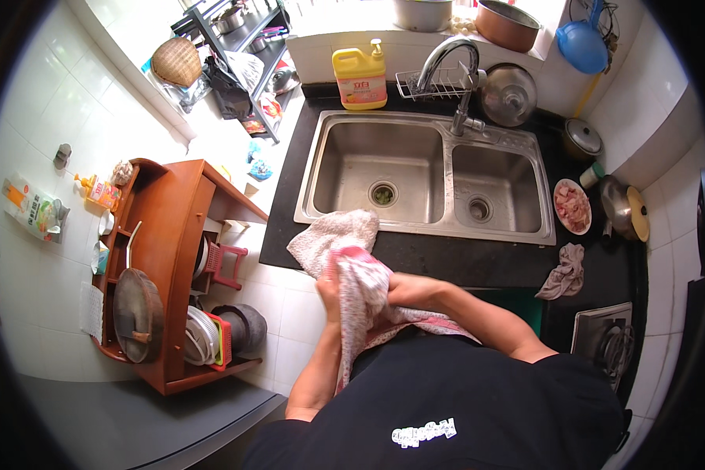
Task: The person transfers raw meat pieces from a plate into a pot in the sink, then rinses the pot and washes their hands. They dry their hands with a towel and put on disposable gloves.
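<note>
A patterned cloth with pink trim [358, 329] is bunched up before my torso, perhaps an apron, as part of it runs down against my black shirt. My left hand [329, 296] grips it from the left side. My right hand [408, 289] grips it from the right, its fingers mostly hidden in the folds. Just beyond, a beige towel [335, 238] drapes over the counter's front edge and the sink rim. The double-bowl steel sink [382, 155] lies ahead of both hands, with green scraps in the left drain [383, 193].
A curved faucet [461, 111] stands behind the sink, near a yellow detergent jug [359, 79]. At right are a plate of raw meat [573, 207], a crumpled rag [564, 273] and a pan [617, 202]. A wooden cabinet [173, 235] bearing a round chopping block [136, 317] stands at left.
</note>
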Demonstrator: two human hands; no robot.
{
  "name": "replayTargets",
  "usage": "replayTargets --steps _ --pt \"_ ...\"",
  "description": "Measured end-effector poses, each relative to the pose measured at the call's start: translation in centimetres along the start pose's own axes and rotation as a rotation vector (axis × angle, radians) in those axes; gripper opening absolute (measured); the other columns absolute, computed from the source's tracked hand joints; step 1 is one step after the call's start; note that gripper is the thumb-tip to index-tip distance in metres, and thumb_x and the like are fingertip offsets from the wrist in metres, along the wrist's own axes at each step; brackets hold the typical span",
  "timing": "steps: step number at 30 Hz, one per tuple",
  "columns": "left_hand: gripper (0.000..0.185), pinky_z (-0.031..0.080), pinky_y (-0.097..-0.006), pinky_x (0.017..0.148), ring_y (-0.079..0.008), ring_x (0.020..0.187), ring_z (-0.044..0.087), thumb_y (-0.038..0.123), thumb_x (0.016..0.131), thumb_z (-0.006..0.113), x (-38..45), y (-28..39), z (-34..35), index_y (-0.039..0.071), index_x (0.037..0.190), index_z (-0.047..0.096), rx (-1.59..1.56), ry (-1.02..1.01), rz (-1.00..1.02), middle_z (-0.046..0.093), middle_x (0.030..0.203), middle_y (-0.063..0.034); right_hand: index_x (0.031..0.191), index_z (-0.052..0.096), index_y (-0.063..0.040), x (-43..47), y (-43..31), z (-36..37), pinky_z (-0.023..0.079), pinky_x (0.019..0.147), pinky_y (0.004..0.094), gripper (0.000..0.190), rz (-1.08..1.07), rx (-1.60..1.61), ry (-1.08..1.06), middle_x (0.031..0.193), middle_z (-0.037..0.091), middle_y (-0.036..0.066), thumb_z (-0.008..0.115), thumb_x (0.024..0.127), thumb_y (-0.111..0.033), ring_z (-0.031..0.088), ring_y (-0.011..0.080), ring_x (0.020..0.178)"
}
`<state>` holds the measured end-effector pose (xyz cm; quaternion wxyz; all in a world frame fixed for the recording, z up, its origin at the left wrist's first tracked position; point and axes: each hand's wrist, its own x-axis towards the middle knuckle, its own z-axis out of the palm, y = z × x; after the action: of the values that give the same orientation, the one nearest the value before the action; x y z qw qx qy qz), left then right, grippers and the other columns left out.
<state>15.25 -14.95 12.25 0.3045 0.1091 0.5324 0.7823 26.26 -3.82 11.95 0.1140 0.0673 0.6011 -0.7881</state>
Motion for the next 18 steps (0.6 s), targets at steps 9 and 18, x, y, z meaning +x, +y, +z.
replayTargets --steps 9,18 --pt "0.059 0.034 -0.0481 0.102 -0.0316 0.128 0.034 0.052 0.090 0.038 4.4 1.3 6.9 0.011 0.132 0.037 -1.267 -0.469 -0.327 0.035 0.137 -0.0229 0.130 0.041 -0.007 3.4 1.5 2.6 0.039 0.097 0.0372 0.059 -0.292 1.085 0.090 0.129 0.048 0.007 0.060 0.084 -0.039 0.048 0.0187 0.113" --pt "0.033 0.045 -0.0222 0.058 -0.0166 0.075 0.062 0.026 0.092 0.040 6.0 -2.1 8.9 0.005 0.116 0.047 -0.251 -0.227 -0.112 0.063 0.096 -0.0152 0.115 0.050 -0.012 3.8 1.7 2.5 0.044 0.087 0.0352 0.034 -0.300 1.391 0.578 0.109 0.056 0.007 0.041 0.093 -0.036 0.054 0.0196 0.097"
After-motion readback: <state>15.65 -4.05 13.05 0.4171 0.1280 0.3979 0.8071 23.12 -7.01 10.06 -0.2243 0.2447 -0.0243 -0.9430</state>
